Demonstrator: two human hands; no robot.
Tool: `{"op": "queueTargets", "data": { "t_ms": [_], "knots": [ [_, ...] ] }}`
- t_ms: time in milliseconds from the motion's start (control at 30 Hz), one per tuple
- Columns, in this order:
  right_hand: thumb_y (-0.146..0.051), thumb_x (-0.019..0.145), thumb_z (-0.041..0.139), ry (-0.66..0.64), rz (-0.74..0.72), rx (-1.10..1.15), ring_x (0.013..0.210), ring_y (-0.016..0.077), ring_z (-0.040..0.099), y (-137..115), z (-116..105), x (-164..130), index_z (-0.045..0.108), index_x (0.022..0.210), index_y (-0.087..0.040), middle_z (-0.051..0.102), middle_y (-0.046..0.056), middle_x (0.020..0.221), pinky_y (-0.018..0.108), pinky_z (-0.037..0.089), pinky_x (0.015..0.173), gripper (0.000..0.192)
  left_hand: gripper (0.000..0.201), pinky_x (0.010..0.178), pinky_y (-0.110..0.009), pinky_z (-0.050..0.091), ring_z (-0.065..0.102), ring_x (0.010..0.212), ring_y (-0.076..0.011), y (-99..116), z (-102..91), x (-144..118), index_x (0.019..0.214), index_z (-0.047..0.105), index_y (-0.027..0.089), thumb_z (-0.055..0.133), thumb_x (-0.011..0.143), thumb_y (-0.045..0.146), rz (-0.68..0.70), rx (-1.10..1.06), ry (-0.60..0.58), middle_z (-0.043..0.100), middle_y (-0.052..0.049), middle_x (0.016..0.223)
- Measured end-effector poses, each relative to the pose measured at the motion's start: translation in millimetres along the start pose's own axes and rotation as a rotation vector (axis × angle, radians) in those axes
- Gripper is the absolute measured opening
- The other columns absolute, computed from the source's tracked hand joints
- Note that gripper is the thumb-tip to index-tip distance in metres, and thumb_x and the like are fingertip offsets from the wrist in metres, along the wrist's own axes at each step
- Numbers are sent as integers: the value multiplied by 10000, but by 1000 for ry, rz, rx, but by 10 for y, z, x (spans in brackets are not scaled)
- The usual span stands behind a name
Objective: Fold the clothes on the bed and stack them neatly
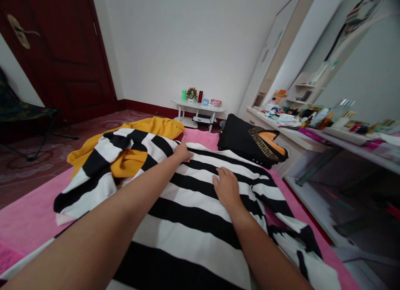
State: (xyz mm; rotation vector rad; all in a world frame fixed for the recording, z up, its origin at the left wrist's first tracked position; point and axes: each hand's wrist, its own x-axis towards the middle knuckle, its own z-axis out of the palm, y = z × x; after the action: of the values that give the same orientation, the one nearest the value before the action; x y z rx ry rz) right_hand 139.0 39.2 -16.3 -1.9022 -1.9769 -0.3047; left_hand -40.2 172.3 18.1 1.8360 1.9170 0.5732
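A black-and-white striped long-sleeved sweater [196, 217] is spread over the pink bed cover, its sleeves out to both sides. At its far edge, by the neckline, my left hand [183, 152] is closed on the fabric. My right hand [227, 186] lies on the sweater's upper part, fingers apart and thumb out, with nothing held. Beyond and partly under the left sleeve is a crumpled yellow garment [156, 126]. A folded black garment [237, 138] with a gold-patterned trim and an orange part lies at the far right.
Pink bedding [34, 198] shows around the sweater. A small white table [200, 107] with a plant and several small items stands by the wall. Along the right runs a cluttered dressing table [300, 138]. At the left are a folding chair [25, 111] and a dark red door [62, 52].
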Motion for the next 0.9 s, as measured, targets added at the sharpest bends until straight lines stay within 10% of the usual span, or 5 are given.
{"op": "queueTargets", "data": {
  "t_ms": [133,433,600,733,900],
  "knots": [
    [-299,897,435,6,10,41,1147,242,476,4,-25,8,576,1191,-127,560,131,1229,361,327,998,369,393,620,-250,510,673,664,-204,33,-7,236,1104,596,114,640,722,192,-14,20,27,685,-76,671],
    [-425,904,414,-6,-10,147,1185,269,443,-7,-63,4,520,1246,-167,533,123,1278,403,301,1008,442,387,953,-323,391,549,1127,-235,69,88,290,1233,446,132,459,847,164,270,127,212,618,-133,1134],
    [-475,919,366,-55,-4,81,1274,267,371,-5,-12,-9,458,1317,-153,454,133,1380,410,246,1051,520,695,989,-385,349,491,1196,-301,109,282,-55,1370,333,166,601,792,444,419,230,42,564,-162,1247],
    [-435,929,344,-54,68,97,1269,260,388,33,-27,5,465,1308,-131,467,140,1370,389,266,1045,500,788,1019,-547,258,310,1321,-401,76,344,-493,1457,198,235,374,827,674,433,350,-38,366,-181,1443],
    [-344,920,339,-53,325,68,1276,258,388,118,10,48,460,1317,-109,454,138,1384,392,274,1052,477,762,1108,-512,114,137,1406,-323,-247,293,-882,1456,259,228,188,857,695,436,367,-18,215,-87,1532]
  ]
}}
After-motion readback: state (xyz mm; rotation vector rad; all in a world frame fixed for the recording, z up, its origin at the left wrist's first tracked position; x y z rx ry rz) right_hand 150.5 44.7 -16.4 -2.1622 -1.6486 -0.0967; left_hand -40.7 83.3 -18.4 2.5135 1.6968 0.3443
